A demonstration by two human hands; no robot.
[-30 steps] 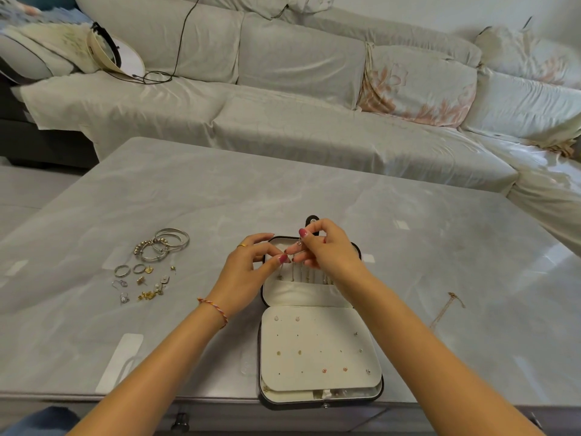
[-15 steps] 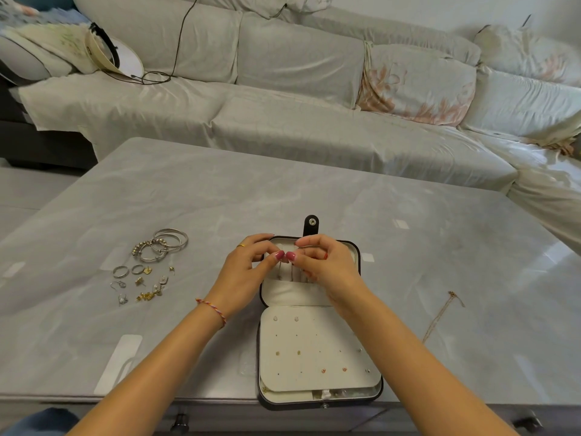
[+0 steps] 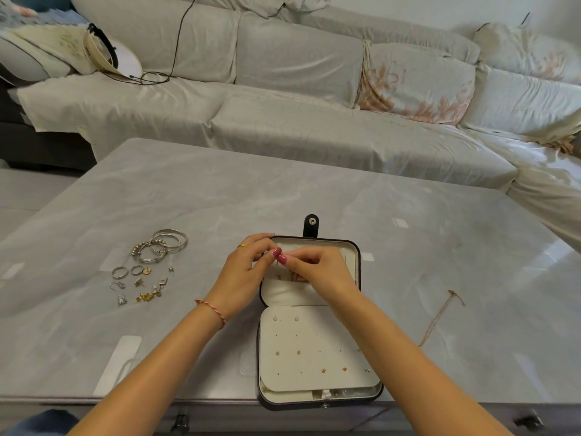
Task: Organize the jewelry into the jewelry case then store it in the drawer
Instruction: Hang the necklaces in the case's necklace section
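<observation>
An open black jewelry case (image 3: 356, 256) with a cream lining lies at the table's near edge. Its near half is an earring panel (image 3: 314, 354) carrying several studs. Both hands meet over the far half, above the pocket. My left hand (image 3: 243, 275) and my right hand (image 3: 317, 270) have fingertips together, pinching something small and thin that I cannot make out. Silver bangles (image 3: 163, 245) lie to the left, with rings and small gold earrings (image 3: 141, 286) below them. A thin gold chain (image 3: 440, 316) lies on the table to the right.
The grey marble table (image 3: 314, 190) stretches far ahead. A cloth-covered sofa (image 3: 283, 105) runs behind it and down the right side. Drawer knobs (image 3: 180, 421) show under the table's front edge. A black snap strap (image 3: 311, 225) sticks out from the case's far side.
Both hands have come down from above the case's far rim to just over its lined upper half, fingertips still together.
</observation>
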